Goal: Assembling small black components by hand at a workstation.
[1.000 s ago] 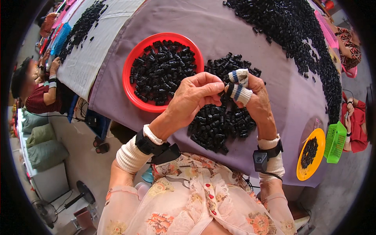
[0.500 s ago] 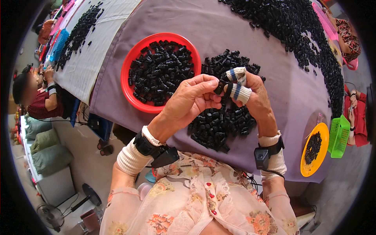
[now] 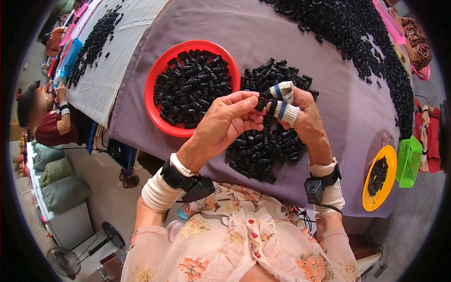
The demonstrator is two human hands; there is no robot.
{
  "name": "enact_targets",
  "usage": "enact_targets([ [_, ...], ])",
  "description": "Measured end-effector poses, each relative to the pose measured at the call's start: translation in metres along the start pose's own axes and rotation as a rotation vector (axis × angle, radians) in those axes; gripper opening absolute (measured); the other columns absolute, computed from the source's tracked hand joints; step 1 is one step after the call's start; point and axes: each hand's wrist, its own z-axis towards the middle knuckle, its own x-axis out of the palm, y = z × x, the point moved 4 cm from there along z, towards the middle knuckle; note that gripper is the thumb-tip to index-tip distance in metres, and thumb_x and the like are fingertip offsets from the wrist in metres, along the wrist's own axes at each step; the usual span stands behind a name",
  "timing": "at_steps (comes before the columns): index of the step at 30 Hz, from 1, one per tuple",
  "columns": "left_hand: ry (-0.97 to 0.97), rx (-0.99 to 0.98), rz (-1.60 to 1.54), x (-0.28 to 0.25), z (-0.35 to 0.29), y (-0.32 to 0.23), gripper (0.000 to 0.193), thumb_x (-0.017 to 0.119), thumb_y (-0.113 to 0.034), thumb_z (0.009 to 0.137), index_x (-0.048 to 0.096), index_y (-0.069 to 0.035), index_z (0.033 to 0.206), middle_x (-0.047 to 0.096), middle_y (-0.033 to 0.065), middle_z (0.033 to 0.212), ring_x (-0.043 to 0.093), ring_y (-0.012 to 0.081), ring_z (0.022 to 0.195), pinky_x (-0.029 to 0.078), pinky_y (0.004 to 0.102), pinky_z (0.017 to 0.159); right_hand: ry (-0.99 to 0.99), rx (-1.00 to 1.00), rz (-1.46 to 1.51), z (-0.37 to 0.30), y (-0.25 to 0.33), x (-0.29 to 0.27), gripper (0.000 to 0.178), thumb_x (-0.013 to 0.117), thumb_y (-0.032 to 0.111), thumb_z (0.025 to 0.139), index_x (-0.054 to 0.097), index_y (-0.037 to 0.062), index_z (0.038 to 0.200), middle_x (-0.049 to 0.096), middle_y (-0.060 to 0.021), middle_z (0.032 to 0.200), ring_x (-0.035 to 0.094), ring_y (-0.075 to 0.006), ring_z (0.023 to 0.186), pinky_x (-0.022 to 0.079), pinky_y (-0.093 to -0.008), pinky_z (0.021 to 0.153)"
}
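My left hand (image 3: pixel 229 115) pinches a small black cylindrical plastic part (image 3: pixel 260 104) between thumb and fingertips. Closed on the part's other side is my right hand (image 3: pixel 305 110), its thumb and forefinger covered by white knitted finger sleeves with blue and black stripes. The sleeves hide part of the grip. Beneath both hands lies a loose pile of similar black parts (image 3: pixel 268 150) on the mauve tablecloth. To the left, a red round basin (image 3: pixel 150 94) holds many more of them.
A yellow plate (image 3: pixel 371 203) with small black bits sits at the right, beside a green basket (image 3: pixel 408 164). A large heap of black parts (image 3: pixel 329 28) covers the far right. Another person (image 3: pixel 54 124) sits at the white-covered table on the left; others are at the right edge.
Both hands stay almost in place, shifting very slightly left with the black part still between them. The whole view has moved a little.
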Motion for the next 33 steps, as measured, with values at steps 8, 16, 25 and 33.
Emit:
enact_targets([
  [8, -0.050, 0.030, 0.060, -0.002, -0.001, 0.002, 0.020, 0.054, -0.013, 0.090, 0.056, 0.000, 0.104, 0.063, 0.0086, 0.090, 0.062, 0.0145, 0.074, 0.054, 0.0296, 0.068, -0.009, 0.011, -0.069, 0.004, 0.005, 0.000, 0.014, 0.066, 0.018, 0.080, 0.059, 0.0062, 0.083, 0.053, 0.0050, 0.062, 0.044, -0.0016, 0.046, 0.034, -0.0174, 0.039],
  [16, 0.036, 0.014, -0.071, 0.000, 0.000, -0.001, 0.025, 0.052, -0.014, 0.091, 0.053, 0.002, 0.110, 0.061, 0.0092, 0.088, 0.059, 0.0137, 0.074, 0.051, 0.0302, 0.071, 0.023, 0.021, -0.069, 0.003, 0.008, 0.002, 0.014, 0.065, 0.018, 0.079, 0.057, 0.0068, 0.081, 0.052, 0.0053, 0.062, 0.045, -0.0011, 0.046, 0.033, -0.0175, 0.038],
  [25, 0.086, 0.004, -0.175, -0.006, 0.001, 0.004, 0.026, 0.048, -0.012, 0.092, 0.050, 0.002, 0.113, 0.060, 0.0107, 0.092, 0.060, 0.0150, 0.078, 0.052, 0.0296, 0.072, 0.179, 0.083, -0.212, 0.005, 0.010, 0.010, 0.030, 0.076, 0.029, 0.069, 0.060, 0.0041, 0.077, 0.052, 0.0039, 0.063, 0.045, -0.0055, 0.058, 0.037, -0.0241, 0.053],
  [33, -0.021, -0.006, -0.209, -0.002, 0.002, 0.007, 0.022, 0.052, -0.012, 0.090, 0.054, 0.001, 0.108, 0.061, 0.0087, 0.088, 0.060, 0.0127, 0.075, 0.052, 0.0268, 0.068, 0.210, 0.048, -0.280, 0.008, 0.009, 0.010, 0.035, 0.076, 0.032, 0.068, 0.060, 0.0026, 0.077, 0.053, -0.0001, 0.063, 0.047, -0.0079, 0.059, 0.039, -0.0253, 0.054],
])
